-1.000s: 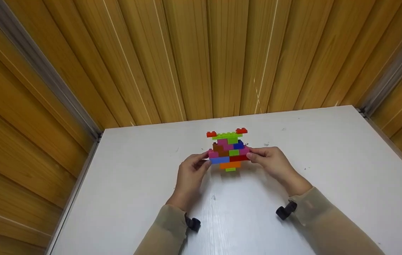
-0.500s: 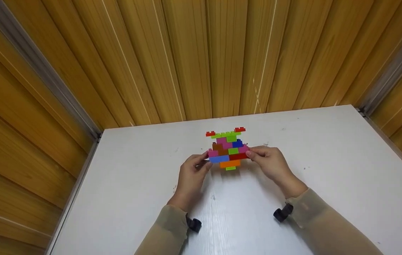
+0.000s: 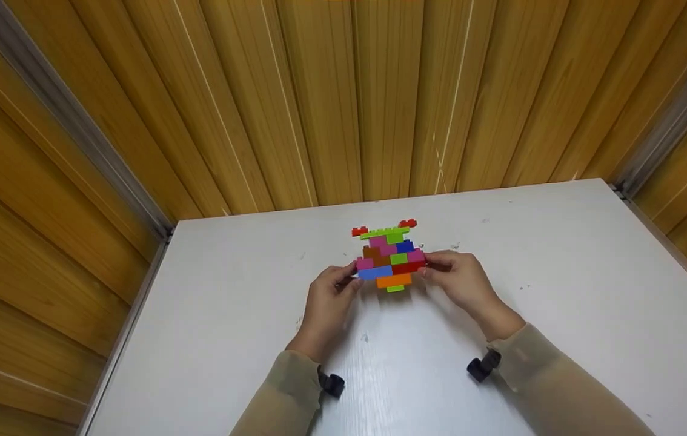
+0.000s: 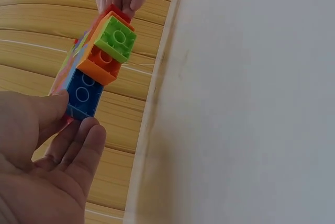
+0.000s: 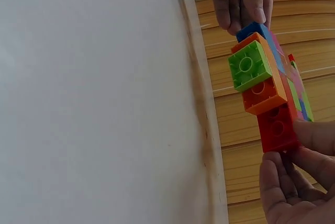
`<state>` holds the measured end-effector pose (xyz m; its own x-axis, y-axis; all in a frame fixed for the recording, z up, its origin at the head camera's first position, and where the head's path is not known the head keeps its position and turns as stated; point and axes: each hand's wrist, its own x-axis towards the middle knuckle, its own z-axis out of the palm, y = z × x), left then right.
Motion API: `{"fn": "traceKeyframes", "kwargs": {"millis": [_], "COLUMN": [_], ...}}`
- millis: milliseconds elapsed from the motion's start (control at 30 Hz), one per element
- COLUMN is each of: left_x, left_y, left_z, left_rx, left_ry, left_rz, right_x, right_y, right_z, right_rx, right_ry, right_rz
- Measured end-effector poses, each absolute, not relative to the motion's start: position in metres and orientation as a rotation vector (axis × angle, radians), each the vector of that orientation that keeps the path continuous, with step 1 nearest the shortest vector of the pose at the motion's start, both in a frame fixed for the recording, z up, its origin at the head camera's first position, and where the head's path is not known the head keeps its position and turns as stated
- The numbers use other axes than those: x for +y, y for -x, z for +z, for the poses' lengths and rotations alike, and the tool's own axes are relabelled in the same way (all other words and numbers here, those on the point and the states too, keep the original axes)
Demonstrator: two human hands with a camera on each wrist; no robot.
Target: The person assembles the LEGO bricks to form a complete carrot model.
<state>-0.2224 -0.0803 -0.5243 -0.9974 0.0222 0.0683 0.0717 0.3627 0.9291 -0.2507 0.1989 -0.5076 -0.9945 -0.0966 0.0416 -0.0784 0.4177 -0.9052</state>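
A model of stacked toy building bricks (image 3: 384, 249) is held up between both hands, clear of the table, as its undersides show in the wrist views. My left hand (image 3: 326, 306) pinches its left end, by the light-blue brick (image 3: 375, 272) and a pink one. At the right end, my right hand (image 3: 467, 287) pinches around the red brick (image 3: 408, 266). An orange brick (image 4: 97, 67) and a small lime brick (image 5: 249, 66) form the narrow bottom. Up top, a lime bar (image 3: 384, 232) carries a small red brick (image 3: 360, 231) at each end.
The white table (image 3: 228, 339) spreads under both hands, with small dark marks on it. Yellow wood-grained panels (image 3: 337, 103) rise behind it and along both sides. Black devices (image 3: 332, 384) are strapped at both wrists.
The model has shifted only slightly and stays in both hands. My right thumb has moved from the front of the red brick to its lower edge.
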Motion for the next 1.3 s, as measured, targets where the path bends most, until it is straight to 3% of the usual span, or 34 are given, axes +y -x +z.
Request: {"fn": "traceKeyframes", "kwargs": {"millis": [1300], "left_x": [-0.079], "left_y": [0.228], "left_z": [-0.533], "left_rx": [-2.786], "left_ry": [-0.066], "left_rz": [-1.618], "right_x": [0.203], "right_y": [0.260], "right_z": [-0.518], "right_rx": [2.511], "right_ry": [0.021], "right_rz": [-1.406]}}
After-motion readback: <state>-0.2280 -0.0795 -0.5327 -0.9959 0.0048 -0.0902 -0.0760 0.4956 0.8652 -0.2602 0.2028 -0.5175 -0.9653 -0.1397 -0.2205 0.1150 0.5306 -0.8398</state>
